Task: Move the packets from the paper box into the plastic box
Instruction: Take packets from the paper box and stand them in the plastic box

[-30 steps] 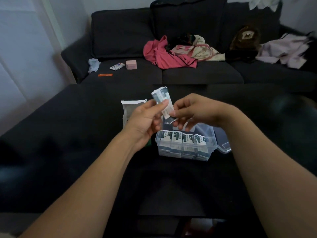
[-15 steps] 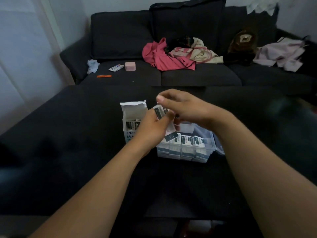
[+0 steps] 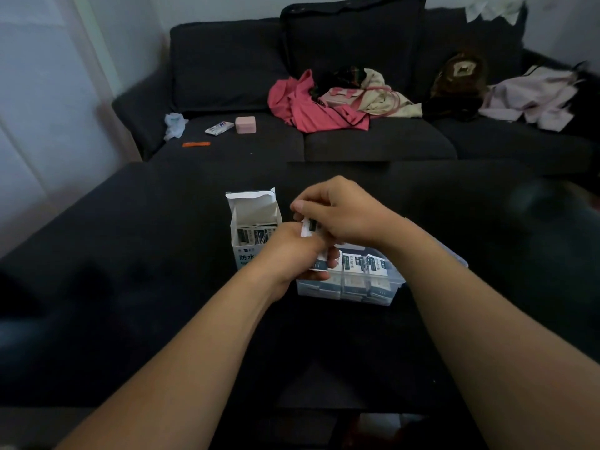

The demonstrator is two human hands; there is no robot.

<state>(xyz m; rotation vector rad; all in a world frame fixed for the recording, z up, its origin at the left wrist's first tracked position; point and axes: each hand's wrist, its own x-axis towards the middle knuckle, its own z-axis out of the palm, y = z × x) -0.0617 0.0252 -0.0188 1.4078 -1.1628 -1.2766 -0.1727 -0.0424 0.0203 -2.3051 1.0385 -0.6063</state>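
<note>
Lowered hands [image 3: 337, 219] pinch packets [image 3: 308, 226].

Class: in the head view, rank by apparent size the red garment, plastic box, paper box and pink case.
1. red garment
2. plastic box, partly hidden by hands
3. paper box
4. pink case

The garment lies farther away, so true sizes are unsure.

A dark sofa [image 3: 227, 60] holds a pink garment [image 3: 302, 107] and a small pink case [image 3: 245, 124]. An orange strip [image 3: 196, 144] lies near its front edge.

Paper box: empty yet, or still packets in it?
Not empty. The paper box stands upright with its top flap open, and several packets show inside.
</note>
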